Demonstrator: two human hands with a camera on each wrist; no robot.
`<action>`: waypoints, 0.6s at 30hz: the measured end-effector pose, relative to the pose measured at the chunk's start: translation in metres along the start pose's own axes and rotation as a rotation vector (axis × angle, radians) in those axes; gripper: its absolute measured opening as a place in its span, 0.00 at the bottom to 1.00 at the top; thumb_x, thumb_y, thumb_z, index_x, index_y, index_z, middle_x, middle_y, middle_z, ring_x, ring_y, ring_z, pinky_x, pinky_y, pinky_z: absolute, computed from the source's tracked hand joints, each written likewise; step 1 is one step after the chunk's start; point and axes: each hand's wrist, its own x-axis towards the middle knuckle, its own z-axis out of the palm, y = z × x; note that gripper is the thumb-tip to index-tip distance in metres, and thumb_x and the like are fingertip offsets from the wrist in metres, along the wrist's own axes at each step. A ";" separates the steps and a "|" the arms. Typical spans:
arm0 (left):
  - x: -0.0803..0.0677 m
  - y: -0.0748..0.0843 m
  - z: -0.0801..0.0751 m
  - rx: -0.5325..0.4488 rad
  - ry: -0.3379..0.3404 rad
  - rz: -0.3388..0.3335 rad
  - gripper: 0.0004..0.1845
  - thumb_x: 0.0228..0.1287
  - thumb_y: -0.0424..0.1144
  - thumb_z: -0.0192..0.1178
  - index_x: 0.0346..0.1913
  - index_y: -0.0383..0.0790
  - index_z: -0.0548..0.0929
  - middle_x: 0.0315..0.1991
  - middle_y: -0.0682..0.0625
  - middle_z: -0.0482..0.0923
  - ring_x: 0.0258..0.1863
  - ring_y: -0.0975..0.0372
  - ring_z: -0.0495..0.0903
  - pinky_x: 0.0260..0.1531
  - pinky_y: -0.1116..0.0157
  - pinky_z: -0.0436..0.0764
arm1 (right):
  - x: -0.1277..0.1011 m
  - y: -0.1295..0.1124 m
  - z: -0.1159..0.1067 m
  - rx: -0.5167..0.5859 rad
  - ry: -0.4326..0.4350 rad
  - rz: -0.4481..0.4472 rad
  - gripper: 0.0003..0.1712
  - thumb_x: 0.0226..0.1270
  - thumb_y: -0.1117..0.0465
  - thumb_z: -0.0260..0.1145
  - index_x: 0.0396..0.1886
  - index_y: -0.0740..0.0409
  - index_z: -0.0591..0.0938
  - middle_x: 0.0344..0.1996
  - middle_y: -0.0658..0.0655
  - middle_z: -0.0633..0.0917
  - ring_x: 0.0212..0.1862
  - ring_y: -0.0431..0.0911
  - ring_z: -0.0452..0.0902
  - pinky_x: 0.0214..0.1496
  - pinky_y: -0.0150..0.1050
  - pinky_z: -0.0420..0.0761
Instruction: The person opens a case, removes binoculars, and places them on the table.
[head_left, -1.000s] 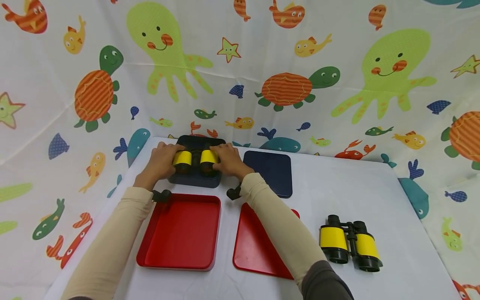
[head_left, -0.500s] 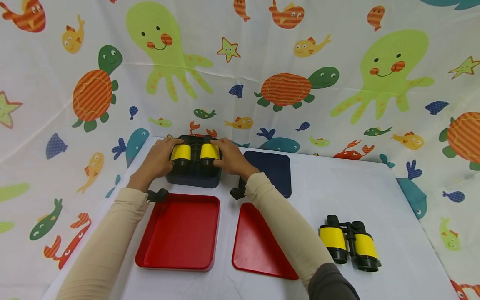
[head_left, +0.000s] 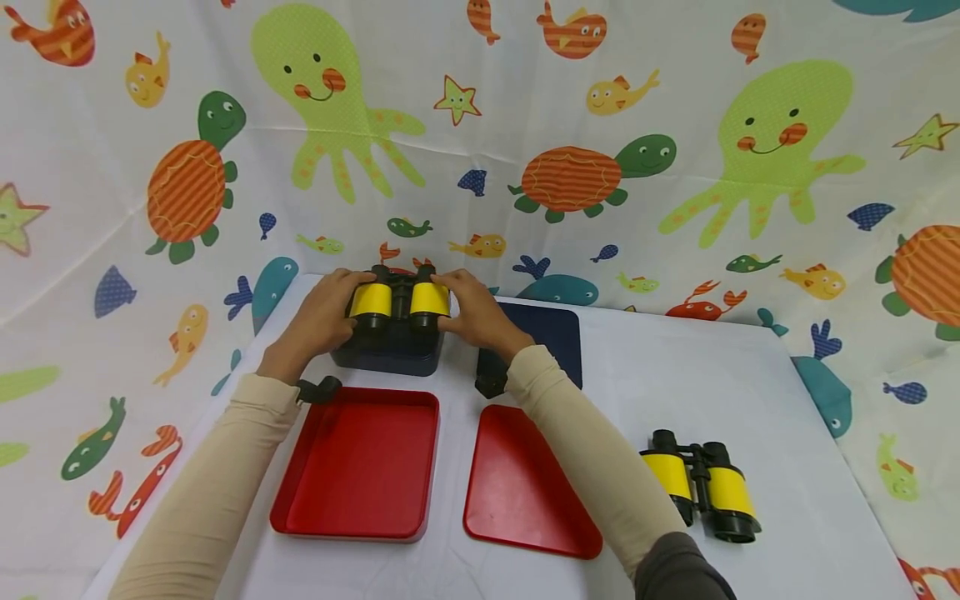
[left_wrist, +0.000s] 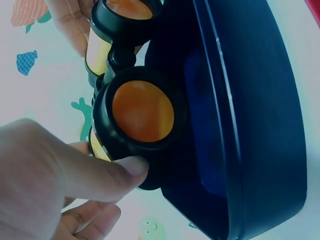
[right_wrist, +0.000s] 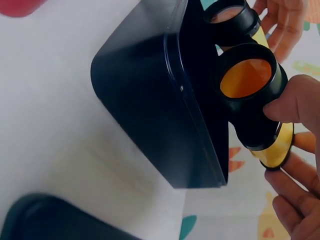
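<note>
Black-and-yellow binoculars (head_left: 430,300) are held between both hands, over the dark blue box (head_left: 386,358) at the back left. My left hand (head_left: 324,315) grips the left barrel, its thumb on the black lens end in the left wrist view. On the other barrel, my right hand (head_left: 483,312) has its thumb near the lens rim and fingers under the yellow band. Both wrist views show orange-tinted lenses (left_wrist: 143,111) facing the camera side, right above the box's open rim (right_wrist: 182,87). The box's inside is mostly hidden by the binoculars.
A red open box (head_left: 360,467) stands in front, with a red lid (head_left: 525,500) beside it, partly under the right sleeve. The dark blue lid (head_left: 551,329) lies behind. A second pair of binoculars (head_left: 731,492) rests at the right. A patterned curtain (head_left: 480,167) hangs behind the table.
The binoculars have risen from inside the dark blue box to above its rim, with both hands holding them. They have also shifted slightly right. The other things stay put.
</note>
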 end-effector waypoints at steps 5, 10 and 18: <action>0.000 0.007 -0.001 0.001 0.013 0.034 0.45 0.57 0.16 0.67 0.79 0.37 0.67 0.74 0.33 0.69 0.73 0.38 0.66 0.78 0.37 0.64 | -0.006 0.004 -0.006 -0.027 0.012 -0.010 0.42 0.71 0.60 0.75 0.82 0.51 0.69 0.74 0.58 0.73 0.73 0.53 0.71 0.80 0.52 0.72; 0.000 0.015 -0.001 0.010 0.026 0.055 0.45 0.58 0.17 0.68 0.79 0.37 0.68 0.73 0.33 0.69 0.71 0.38 0.68 0.78 0.37 0.65 | -0.014 0.006 -0.015 -0.032 0.018 -0.022 0.44 0.70 0.59 0.75 0.82 0.51 0.68 0.74 0.59 0.73 0.74 0.54 0.70 0.80 0.53 0.71; 0.001 0.031 0.003 0.043 0.048 0.100 0.44 0.58 0.18 0.70 0.78 0.37 0.68 0.72 0.33 0.70 0.69 0.37 0.70 0.76 0.37 0.67 | -0.029 0.012 -0.029 -0.060 0.027 -0.038 0.43 0.70 0.60 0.73 0.83 0.52 0.67 0.74 0.59 0.72 0.73 0.54 0.69 0.79 0.54 0.72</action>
